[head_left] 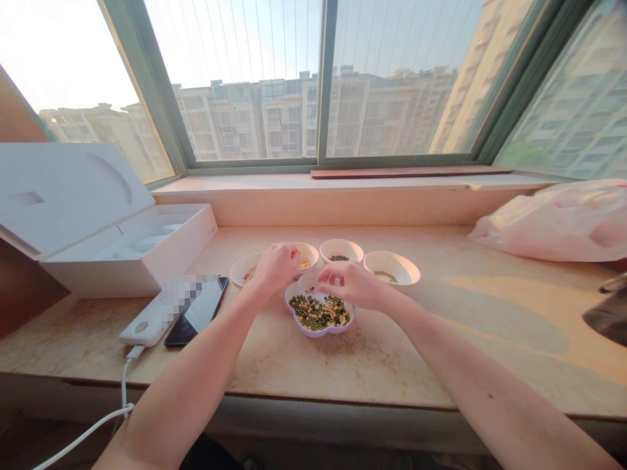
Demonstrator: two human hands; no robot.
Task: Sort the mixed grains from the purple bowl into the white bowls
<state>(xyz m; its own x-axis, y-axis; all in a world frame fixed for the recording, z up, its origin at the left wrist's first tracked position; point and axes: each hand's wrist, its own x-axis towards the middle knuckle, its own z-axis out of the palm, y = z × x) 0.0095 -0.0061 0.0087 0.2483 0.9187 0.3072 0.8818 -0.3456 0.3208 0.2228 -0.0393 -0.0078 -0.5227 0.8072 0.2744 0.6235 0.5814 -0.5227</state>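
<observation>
A lilac scalloped bowl (319, 333) of mixed beans, green, black and tan, stands on the counter. Over its right rim hangs my right hand (349, 284), its fingers loosely bent and apart, with nothing visible in them. My left hand (278, 266) is closed above the white bowl of tan beans (307, 249); its fingertips are partly hidden, and I cannot see what they hold. Left of that, a white bowl with reddish contents (239, 267) is half covered by my wrist. Further right are a white bowl of dark beans (341, 246) and a white bowl of green beans (399, 269).
On the left lie a white power bank (144, 326) with a cable (123, 382), a black phone (198, 313) and an opened white box (171, 258). A plastic bag (558, 222) rests at the right, with a dark object (607, 318) at the edge. Windows rise behind the sill (255, 183).
</observation>
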